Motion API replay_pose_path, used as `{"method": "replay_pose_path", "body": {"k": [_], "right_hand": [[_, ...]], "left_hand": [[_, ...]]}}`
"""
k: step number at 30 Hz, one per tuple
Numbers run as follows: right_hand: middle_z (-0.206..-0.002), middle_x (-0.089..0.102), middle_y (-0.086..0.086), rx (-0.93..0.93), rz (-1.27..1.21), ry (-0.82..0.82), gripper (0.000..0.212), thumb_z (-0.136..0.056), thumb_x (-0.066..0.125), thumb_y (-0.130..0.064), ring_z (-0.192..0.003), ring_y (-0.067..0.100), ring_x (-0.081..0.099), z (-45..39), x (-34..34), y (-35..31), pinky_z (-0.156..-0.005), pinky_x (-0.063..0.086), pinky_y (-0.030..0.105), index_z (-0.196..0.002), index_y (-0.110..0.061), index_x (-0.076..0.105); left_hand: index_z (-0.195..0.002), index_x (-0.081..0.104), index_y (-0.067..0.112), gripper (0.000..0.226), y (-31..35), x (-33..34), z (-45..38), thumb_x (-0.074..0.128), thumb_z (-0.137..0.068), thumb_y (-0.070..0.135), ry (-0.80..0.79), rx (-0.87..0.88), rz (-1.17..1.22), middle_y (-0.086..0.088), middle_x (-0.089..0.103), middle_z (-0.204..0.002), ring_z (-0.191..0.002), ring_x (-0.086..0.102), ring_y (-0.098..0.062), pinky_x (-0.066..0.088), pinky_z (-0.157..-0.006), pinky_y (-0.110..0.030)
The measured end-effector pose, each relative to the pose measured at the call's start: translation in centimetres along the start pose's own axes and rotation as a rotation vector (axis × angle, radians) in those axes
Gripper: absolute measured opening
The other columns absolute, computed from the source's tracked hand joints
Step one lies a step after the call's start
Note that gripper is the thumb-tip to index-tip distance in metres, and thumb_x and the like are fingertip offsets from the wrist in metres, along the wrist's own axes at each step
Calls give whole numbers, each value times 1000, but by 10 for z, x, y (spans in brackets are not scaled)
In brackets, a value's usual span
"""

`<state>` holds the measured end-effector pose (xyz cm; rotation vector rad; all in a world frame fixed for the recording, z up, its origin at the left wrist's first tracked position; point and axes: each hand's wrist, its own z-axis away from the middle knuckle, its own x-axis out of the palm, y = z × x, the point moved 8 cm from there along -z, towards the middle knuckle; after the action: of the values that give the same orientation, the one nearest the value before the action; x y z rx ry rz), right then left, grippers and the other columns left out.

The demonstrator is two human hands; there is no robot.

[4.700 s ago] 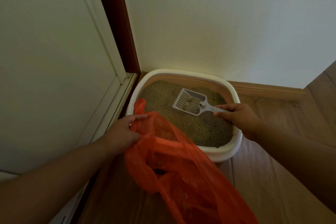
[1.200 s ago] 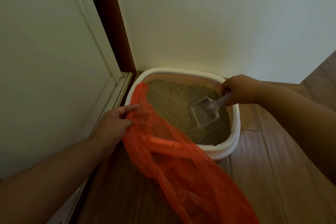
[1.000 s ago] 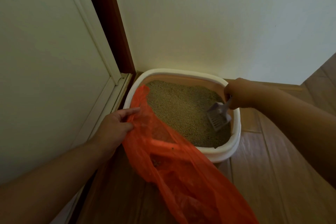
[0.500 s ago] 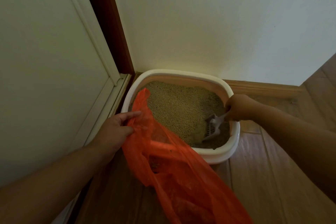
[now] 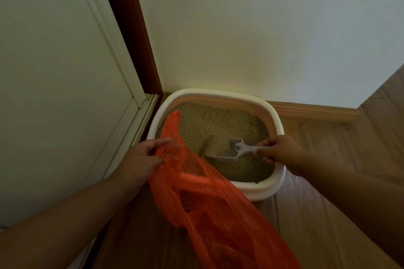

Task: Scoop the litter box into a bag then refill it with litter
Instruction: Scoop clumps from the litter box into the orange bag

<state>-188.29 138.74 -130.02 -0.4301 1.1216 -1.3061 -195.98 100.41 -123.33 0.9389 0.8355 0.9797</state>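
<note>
Two pale surfaces, the wall [image 5: 262,28] and a white door [image 5: 54,72], meet at the corner where the white litter box [image 5: 276,120] sits on the wooden floor [image 5: 317,214]. Tan litter [image 5: 218,122] fills the box. An orange bag [image 5: 218,214] drapes from the box's near left rim down across the floor, its mouth gaping. The left hand [image 5: 142,159] pinches the bag's upper edge between thumb and fingers. The right hand [image 5: 282,150], at the box's right rim, grips the handle of a grey scoop [image 5: 229,150]; the scoop head extends left of it, heaped with litter.
</note>
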Motion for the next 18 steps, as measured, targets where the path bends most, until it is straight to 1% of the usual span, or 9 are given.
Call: {"method": "replay_pose_path", "body": {"k": [3,5,7,9,10,12,14,16,18], "right_hand": [[-81,70,10,-29,-195,-1,32,-70,86,-19,-63,12,59,5,-5,-2,-64,53,27,-100,-8,78],[-83,69,11,-39,-284,17,39,-66,86,-22,-66,14,58,7,-8,-2,-67,52,29,-102,-10,78],[-85,72,8,-61,-276,34,35,-67,88,-23,-73,16,61,8,-10,-5,-73,54,33,-100,-15,79],[-93,74,8,-84,-256,57,27,-73,87,-21,-80,18,64,10,-12,-10,-80,57,37,-98,-18,80],[-95,74,8,-96,-250,66,25,-75,86,-20,-82,18,64,11,-14,-14,-78,57,36,-99,-18,80],[-94,73,6,-120,-205,81,24,-77,85,-19,-80,16,63,14,-16,-21,-69,52,31,-100,-17,78],[-95,73,5,-143,-173,84,23,-78,84,-20,-82,17,63,15,-16,-26,-65,49,28,-101,-18,78],[-99,73,6,-150,-160,77,23,-78,84,-19,-86,21,65,17,-16,-28,-68,52,31,-100,-18,78],[-100,74,6,-148,-146,79,23,-77,85,-19,-92,24,67,16,-17,-28,-75,57,37,-99,-19,78]], "left_hand": [[-122,73,28,55,-1,-1,0,59,-89,-15,-4,-6,-12,-8,75,-116,-96,77,-27,62,-87,-52],[-122,73,27,57,-1,-2,0,57,-89,-16,-2,-8,-15,-9,75,-117,-97,77,-28,62,-87,-54],[-122,74,27,58,-2,-3,0,56,-88,-16,2,-8,-19,-9,74,-118,-98,77,-28,61,-88,-55],[-122,74,29,59,-1,-3,0,58,-87,-15,0,-4,-25,-8,74,-119,-99,77,-27,62,-88,-53],[-121,74,30,58,-1,-2,0,59,-87,-15,-1,-3,-25,-8,73,-120,-99,76,-26,62,-87,-52],[-120,74,31,57,0,-1,0,61,-88,-13,-6,2,-17,-7,73,-120,-101,76,-25,62,-87,-50],[-121,74,30,55,1,-1,0,61,-89,-13,-11,5,-10,-7,73,-120,-101,76,-25,62,-87,-50],[-122,74,30,55,1,-1,0,62,-89,-12,-15,8,-11,-7,73,-120,-101,76,-25,62,-87,-50],[-121,74,30,55,0,-3,0,62,-89,-12,-17,9,-5,-7,73,-120,-101,76,-25,62,-88,-51]]}}
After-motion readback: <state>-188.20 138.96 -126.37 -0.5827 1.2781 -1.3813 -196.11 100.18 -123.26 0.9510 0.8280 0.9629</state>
